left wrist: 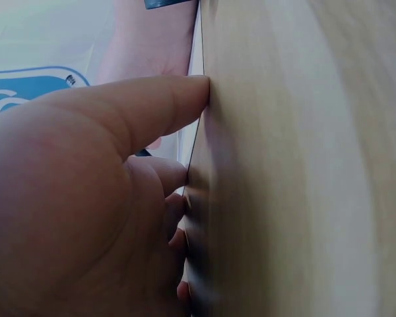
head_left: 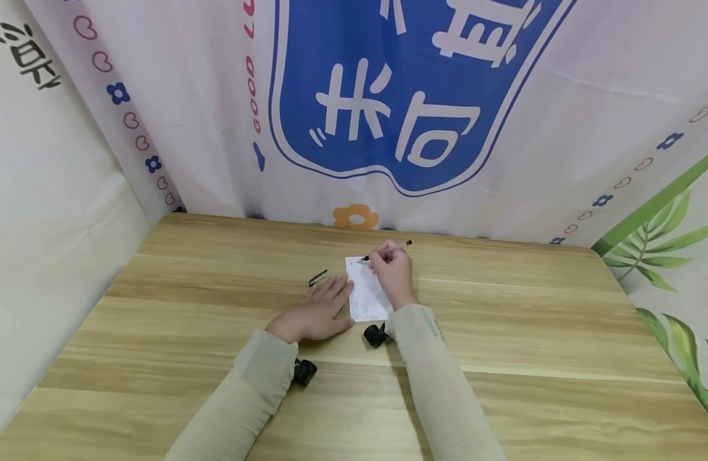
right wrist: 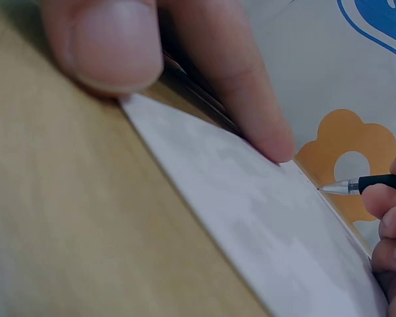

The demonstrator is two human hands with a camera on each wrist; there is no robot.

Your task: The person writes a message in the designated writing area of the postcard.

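A small white sheet of paper (head_left: 368, 296) lies on the wooden table, with a few small marks near its top left corner. My right hand (head_left: 395, 272) pinches a pen (head_left: 395, 248), its tip at the top part of the sheet. In the right wrist view the pen (right wrist: 356, 185) shows a clear tip and a black grip, touching or just over the paper (right wrist: 251, 205). My left hand (head_left: 320, 312) rests flat with its fingers spread, fingertips and thumb on the sheet's left edge. In the left wrist view its thumb (left wrist: 165, 102) presses down on the surface.
A black pen cap (head_left: 318, 277) lies left of the paper, near the left fingertips. Black wrist cameras (head_left: 376, 335) sit under both wrists. The wooden table (head_left: 532, 320) ends at a printed curtain (head_left: 215, 128) behind, with more cloth at both sides.
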